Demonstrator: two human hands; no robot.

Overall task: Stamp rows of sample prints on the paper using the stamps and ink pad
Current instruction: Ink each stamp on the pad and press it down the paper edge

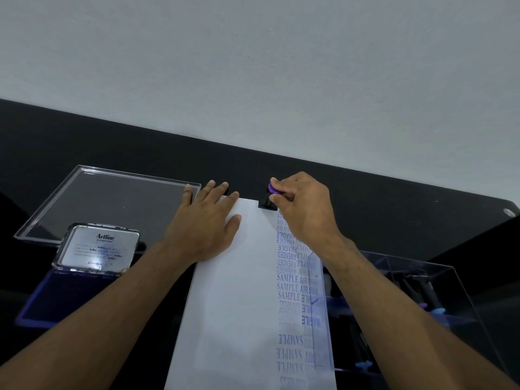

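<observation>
Count check: two hands in frame, left hand (201,228) mid-frame, right hand (302,211) just right of centre. One stamp (269,199), purple-topped, at centre. One sheet of paper (236,305), lower centre. One ink pad (67,294), lower left, lid (98,250) up. One clear tray (107,202), left of centre. One clear box (439,299), lower right; more stamps inside, number can't be told. Printed rows on paper: too many and too smeared to count.
</observation>
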